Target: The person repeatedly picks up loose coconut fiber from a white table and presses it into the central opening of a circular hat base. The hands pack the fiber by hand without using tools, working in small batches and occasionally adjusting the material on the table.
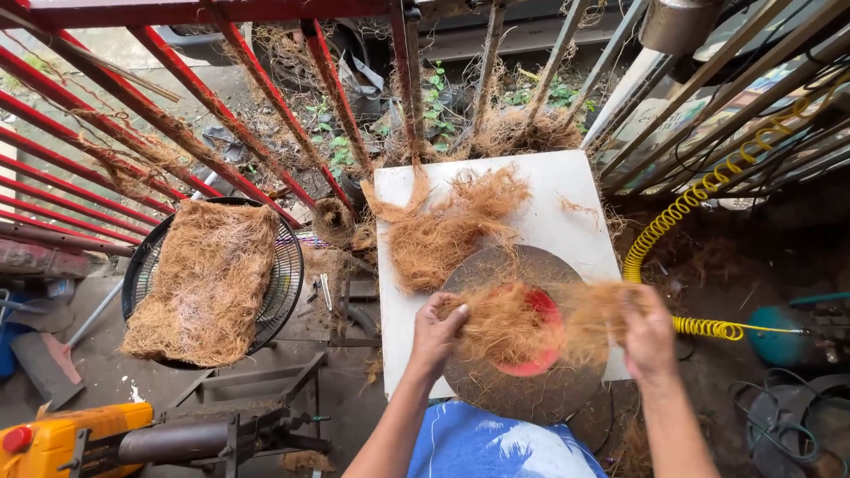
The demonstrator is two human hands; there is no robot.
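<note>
Left hand [436,329] closed on one end of a loose brown tuft of coconut fibre [522,320], fingers curled tight around the strands. Right hand [647,332] clamped on the opposite end of the same tuft, fingers wrapped over it, slightly blurred. Tuft stretched level between both hands, held above a round dark metal disc [522,389] with a red bowl-shaped piece [542,354] showing through the fibre at its middle. Disc resting on a white square board [575,190], overhanging its near edge.

Further back on the same board: a larger heap of tangled brown fibre [443,230], touching the disc's far rim and spilling toward the rail behind.

To the left, well apart from the hands: a flat rectangular mat of pressed brown fibre [205,281] lying on a round black wire fan guard [288,274]. Red-painted metal railing bars [159,115] slanting behind it, wrapped here and there with stray fibre. To the right: a coiled yellow air hose [699,190] running down past the board's right edge. Bottom left corner: a yellow and orange machine body [62,441]. Blue cloth [487,447] directly below the forearms.
</note>
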